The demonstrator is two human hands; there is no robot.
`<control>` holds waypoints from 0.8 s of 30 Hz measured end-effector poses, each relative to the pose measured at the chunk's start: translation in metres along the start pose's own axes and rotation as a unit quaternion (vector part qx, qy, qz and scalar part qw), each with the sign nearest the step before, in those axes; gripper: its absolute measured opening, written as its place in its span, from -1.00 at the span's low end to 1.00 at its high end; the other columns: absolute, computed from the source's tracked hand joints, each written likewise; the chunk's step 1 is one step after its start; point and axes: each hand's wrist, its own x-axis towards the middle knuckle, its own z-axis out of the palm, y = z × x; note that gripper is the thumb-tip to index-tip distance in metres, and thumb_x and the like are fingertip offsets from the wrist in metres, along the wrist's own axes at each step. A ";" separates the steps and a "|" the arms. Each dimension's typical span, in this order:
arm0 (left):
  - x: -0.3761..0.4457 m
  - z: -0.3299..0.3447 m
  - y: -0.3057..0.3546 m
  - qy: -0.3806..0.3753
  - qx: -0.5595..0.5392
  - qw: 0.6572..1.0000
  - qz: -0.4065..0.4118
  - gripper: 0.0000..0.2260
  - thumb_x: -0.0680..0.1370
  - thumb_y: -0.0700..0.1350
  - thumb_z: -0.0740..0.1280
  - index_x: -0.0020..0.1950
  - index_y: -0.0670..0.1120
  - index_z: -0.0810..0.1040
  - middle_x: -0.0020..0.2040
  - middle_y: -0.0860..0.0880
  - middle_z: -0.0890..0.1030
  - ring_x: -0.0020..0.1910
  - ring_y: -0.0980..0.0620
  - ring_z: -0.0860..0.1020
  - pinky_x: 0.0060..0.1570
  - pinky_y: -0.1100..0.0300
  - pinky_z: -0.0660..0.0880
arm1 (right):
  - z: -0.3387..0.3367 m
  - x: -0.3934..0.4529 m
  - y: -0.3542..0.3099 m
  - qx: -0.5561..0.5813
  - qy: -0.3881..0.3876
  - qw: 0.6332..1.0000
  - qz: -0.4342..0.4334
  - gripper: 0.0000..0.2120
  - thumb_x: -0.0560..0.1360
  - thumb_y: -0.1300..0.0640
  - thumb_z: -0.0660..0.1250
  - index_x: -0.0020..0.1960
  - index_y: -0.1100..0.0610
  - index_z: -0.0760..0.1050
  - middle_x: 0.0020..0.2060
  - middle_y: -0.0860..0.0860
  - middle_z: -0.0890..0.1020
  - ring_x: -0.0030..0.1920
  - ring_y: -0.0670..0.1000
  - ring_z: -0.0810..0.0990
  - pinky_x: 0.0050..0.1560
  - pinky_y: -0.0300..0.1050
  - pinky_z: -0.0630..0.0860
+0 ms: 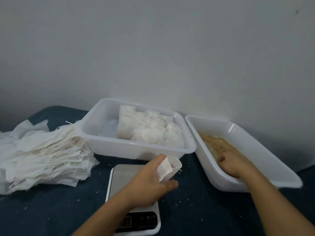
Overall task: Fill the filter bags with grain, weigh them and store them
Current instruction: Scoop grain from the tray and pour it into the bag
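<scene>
Filling was in hand: left hand (pixel 153 178) pinched an open filter bag (pixel 168 167), right hand (pixel 233 165) cupped grain (pixel 216 145), next needing a careful pour.

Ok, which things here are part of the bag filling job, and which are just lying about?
In the job: filter bag in left hand; right hand in grain tray; scale; filled-bag tray; empty bag pile.

Lying about: spilled grains on dark cloth.

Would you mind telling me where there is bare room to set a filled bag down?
Free: the scale platform behind the left hand, the left third of the storage tray, and the dark cloth before the empty-bag pile. Crowded: the storage tray's right side and the grain tray, where the right hand rests.
</scene>
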 end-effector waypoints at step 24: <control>-0.005 0.005 -0.006 0.043 0.004 0.999 -0.002 -0.75 0.49 -0.01 0.46 0.05 0.28 0.50 -0.07 0.14 0.63 -0.12 0.19 0.57 -0.16 0.40 0.46 | -0.020 0.070 -0.032 0.114 0.047 0.992 0.031 -0.63 0.62 -0.10 0.32 -0.14 0.20 0.51 -0.13 0.14 0.63 -0.16 0.12 0.59 -0.07 -0.04 0.57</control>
